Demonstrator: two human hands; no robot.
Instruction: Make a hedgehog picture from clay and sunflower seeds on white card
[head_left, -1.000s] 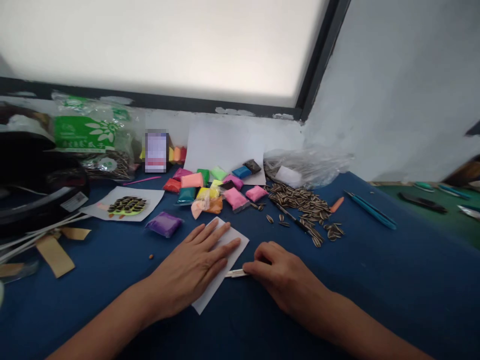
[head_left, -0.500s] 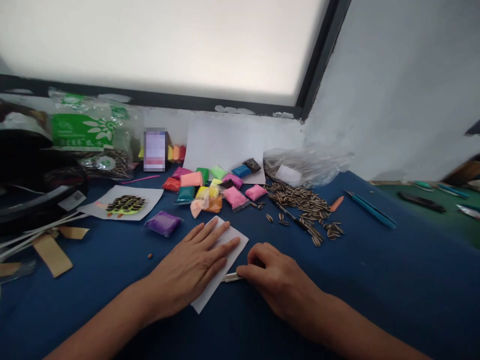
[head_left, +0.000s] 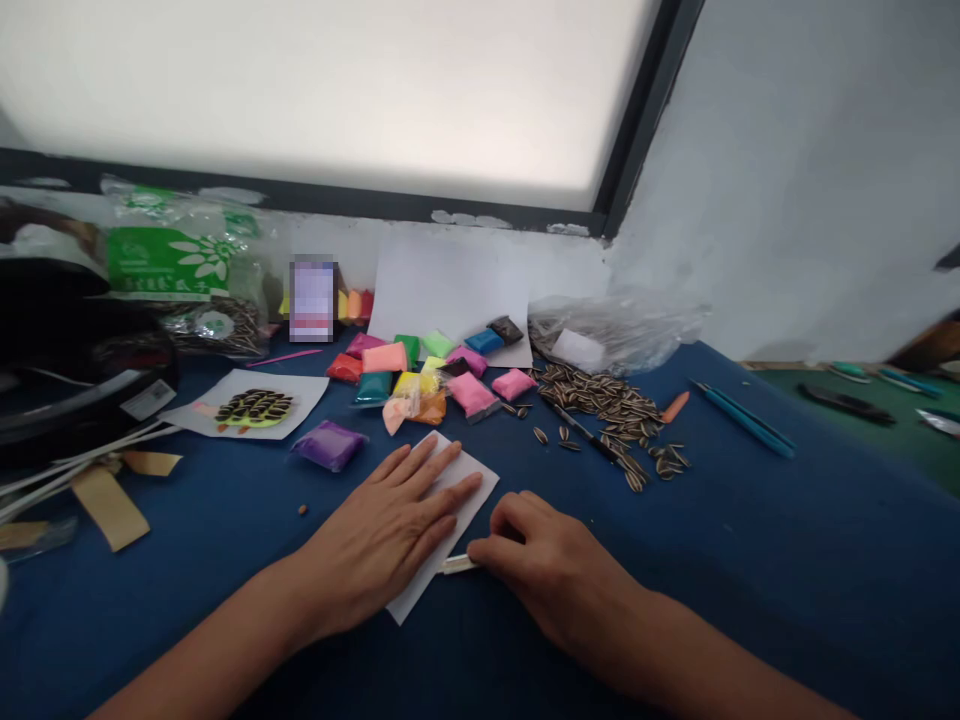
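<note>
My left hand (head_left: 401, 525) lies flat on a folded white sheet of paper (head_left: 474, 487), fingers stretched out, pressing it to the blue cloth. In my right hand (head_left: 544, 560), thumb and fingers close on a slim white knife-like tool (head_left: 457, 565). The tool's tip meets the right-hand edge of the paper; whether it is inside the fold or beneath it, I cannot tell. Beyond my left hand lies a purple clay packet (head_left: 330, 445). Further back, a white card (head_left: 300, 425) carries a shape covered in dark seeds on light green clay.
Coloured clay packets (head_left: 386, 358) cluster behind my hands. Sunflower seeds (head_left: 600, 400) are heaped to their right, with a black pen (head_left: 589, 437) among them and blue tweezers (head_left: 742, 420) beyond. At left are a seed bag (head_left: 169, 262), a phone (head_left: 313, 300) and tan strips (head_left: 111, 508).
My right hand and the white tool have moved slightly toward me along the paper's edge. My left hand keeps its place on the paper.
</note>
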